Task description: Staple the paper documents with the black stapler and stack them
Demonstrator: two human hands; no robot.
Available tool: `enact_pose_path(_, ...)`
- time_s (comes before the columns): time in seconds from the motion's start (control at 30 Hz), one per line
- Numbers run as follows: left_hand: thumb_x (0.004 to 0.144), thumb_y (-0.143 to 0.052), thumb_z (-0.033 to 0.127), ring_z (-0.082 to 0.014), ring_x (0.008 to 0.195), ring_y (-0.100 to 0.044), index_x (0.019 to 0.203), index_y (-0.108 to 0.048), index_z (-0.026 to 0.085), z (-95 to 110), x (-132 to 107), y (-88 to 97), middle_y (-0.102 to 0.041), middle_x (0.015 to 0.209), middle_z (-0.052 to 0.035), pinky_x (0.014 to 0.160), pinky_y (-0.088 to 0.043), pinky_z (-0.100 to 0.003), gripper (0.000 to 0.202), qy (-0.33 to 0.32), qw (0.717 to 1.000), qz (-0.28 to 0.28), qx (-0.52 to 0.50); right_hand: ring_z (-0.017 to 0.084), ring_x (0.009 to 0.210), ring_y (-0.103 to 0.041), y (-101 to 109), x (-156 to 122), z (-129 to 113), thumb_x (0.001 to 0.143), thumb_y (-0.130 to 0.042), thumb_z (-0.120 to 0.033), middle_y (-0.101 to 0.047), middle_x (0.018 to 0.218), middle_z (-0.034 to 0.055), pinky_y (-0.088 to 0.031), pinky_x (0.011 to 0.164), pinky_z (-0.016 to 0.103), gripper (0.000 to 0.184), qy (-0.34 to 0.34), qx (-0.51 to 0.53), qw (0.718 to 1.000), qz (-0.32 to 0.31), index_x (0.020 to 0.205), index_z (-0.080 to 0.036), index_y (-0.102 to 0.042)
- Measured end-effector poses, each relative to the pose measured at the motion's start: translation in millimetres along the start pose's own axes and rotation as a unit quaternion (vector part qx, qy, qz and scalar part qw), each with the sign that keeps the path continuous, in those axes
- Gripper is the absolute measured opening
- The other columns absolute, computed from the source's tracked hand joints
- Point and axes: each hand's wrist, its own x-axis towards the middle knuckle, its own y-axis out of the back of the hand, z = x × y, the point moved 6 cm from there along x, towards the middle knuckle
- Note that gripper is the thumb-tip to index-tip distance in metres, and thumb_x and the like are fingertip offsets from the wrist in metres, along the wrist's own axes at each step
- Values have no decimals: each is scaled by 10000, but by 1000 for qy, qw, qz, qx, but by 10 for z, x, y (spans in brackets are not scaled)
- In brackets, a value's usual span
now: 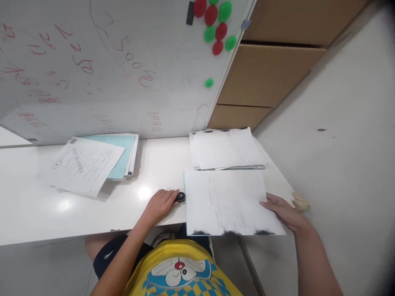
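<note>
My left hand (160, 204) rests on the white table (27, 205), its fingers curled over a small black round object (180, 197) just left of a white sheet of paper (226, 202). My right hand (285, 213) holds the right edge of that sheet, thumb on top. The sheet lies flat at the table's front edge, with dark smudges along its near edge. Behind it lies a second stack of white papers (225, 148).
A pile of white and light blue papers (95, 160) sits at the left of the table. A whiteboard (92, 61) with red writing and red and green magnets (216, 24) leans behind. Brown cabinet drawers (265, 74) stand at the back right, a small wooden block (300, 202) beside the wall.
</note>
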Motion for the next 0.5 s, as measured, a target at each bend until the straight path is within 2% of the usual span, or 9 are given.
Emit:
enact_pose_path(0.13,930,-467,214,-219,795,-647,1262,-473,131,19,12,13,-688,964,-121,726,-474,-366,342,-21,1000,12,15,297,871,-692,-226,-8,-43,614,-775,-365,-751,971,86,-560,772,409,369,4,-27,999,-22,935,-192,-719)
enact_pose_path(0.27,928,-468,209,-213,785,-654,1263,-476,142,41,28,51,-695,950,-114,730,-471,-361,342,-31,999,31,16,299,838,-694,-144,-86,-37,591,-788,-357,-757,927,84,-562,741,399,363,-8,-28,1000,6,912,-200,-727)
enact_pose_path(0.37,925,-475,213,-217,781,-654,1281,-456,137,45,27,54,-695,957,-116,718,-474,-359,364,-30,999,33,15,293,823,-696,-67,-143,-10,597,-788,-374,-756,936,76,-561,722,383,366,-14,-27,1000,3,918,-212,-721)
enact_pose_path(0.5,934,-446,217,-217,800,-656,1309,-435,138,24,10,16,-685,995,-131,702,-484,-355,384,-18,1000,16,-2,288,847,-693,-103,-161,8,637,-762,-404,-751,971,74,-554,724,377,383,-5,-42,999,-9,960,-207,-705)
